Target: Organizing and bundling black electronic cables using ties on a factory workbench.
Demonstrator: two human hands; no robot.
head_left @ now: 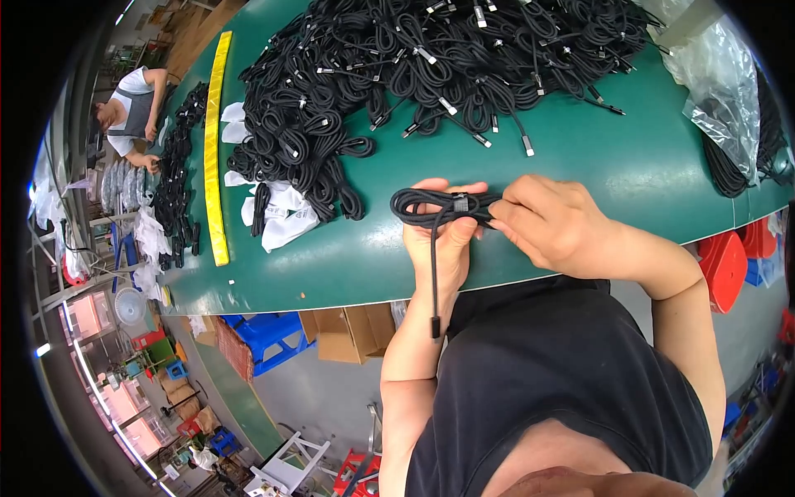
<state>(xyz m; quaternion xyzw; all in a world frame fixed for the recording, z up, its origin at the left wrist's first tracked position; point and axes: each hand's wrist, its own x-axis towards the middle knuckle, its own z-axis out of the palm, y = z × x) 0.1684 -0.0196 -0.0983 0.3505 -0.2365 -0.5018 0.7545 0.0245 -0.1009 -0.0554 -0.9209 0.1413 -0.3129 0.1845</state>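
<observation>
Above the near edge of the green table, a coiled black cable (414, 217) is held between my two hands. A dark tie or band wraps the middle of the coil, and one free end hangs down to a dark-tipped connector. My left hand (447, 248) grips the coil from below, with the thumb across its front and the fingers behind. At the coil's right end, the fingers of my right hand (551, 219) are pinched on the cable; what lies under the fingertips is hidden. A large heap of similar coiled black cables (397, 74) covers the table beyond my hands.
The green table (580, 166) carries a yellow strip (217, 149) on the left, with white bags (286, 219) beside the heap. A clear plastic bag (720, 91) lies at right. Past the strip, a co-worker (137, 112) reaches toward more cables. Red stools (720, 269) stand below the table.
</observation>
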